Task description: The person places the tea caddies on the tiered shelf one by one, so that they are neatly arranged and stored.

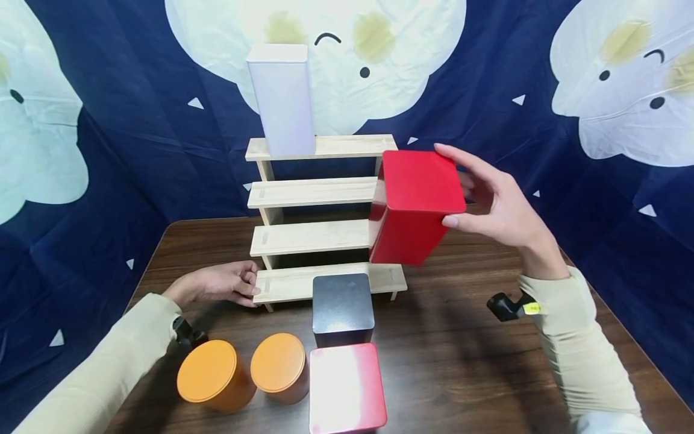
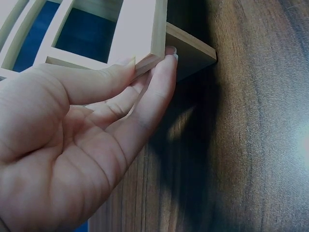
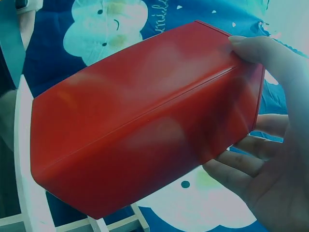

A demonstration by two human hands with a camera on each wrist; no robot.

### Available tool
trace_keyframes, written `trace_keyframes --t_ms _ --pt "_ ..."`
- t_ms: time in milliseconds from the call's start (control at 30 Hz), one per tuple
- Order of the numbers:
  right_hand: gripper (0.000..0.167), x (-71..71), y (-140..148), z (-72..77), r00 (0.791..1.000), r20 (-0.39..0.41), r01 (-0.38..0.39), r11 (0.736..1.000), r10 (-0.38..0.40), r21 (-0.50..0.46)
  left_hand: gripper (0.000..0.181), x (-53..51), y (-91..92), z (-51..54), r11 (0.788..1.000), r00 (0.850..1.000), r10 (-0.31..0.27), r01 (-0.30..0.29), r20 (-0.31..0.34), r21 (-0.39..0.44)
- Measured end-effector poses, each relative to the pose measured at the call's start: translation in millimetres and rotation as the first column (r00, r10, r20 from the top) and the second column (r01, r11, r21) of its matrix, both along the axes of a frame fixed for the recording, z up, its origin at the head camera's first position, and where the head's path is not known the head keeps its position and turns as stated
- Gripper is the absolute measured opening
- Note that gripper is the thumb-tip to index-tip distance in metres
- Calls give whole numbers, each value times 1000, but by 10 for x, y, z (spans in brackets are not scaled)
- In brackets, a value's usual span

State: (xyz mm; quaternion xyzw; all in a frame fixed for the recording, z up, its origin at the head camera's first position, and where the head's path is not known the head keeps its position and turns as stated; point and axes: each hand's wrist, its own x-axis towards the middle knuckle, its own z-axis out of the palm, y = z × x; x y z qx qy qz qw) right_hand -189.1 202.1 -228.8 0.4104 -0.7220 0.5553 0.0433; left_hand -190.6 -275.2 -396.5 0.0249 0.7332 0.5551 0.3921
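A tall red box (image 1: 420,205) is gripped near its lid by the right hand (image 1: 490,202), in the air in front of the right part of the wooden tiered shelf (image 1: 309,238). In the right wrist view the thumb and fingers of that hand (image 3: 270,145) hold the red box (image 3: 135,116) at one end, tilted. The left hand (image 1: 219,283) pinches the left end of the lowest shelf board; in the left wrist view the thumb of this hand (image 2: 72,130) lies on the board (image 2: 140,34) and fingers are under it. A white box (image 1: 284,102) stands on the top tier, left side.
A black box (image 1: 343,307) stands before the lowest tier, with a pink-red box (image 1: 347,386) nearer the camera. Two orange round tins (image 1: 208,371) (image 1: 279,364) stand to their left on the brown table (image 1: 450,361). Blue cloth (image 1: 146,120) with cloud shapes hangs behind.
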Motion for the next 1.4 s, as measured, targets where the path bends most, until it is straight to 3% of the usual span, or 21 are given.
trace_keyframes --t_ms 300,667,1400 --pt "83 -250 -126 124 998 4 -62 997 62 -56 36 5 8 -8 1000 1000 4 -4 4 -3" --pt "80 -612 -318 227 997 5 -73 983 75 -166 35 -4 -7 -12 1000 1000 9 -9 -3 -7" --pt "78 -1138 -732 326 994 87 71 988 -60 -135 34 11 3 -6 1000 1000 4 -4 -8 -5"
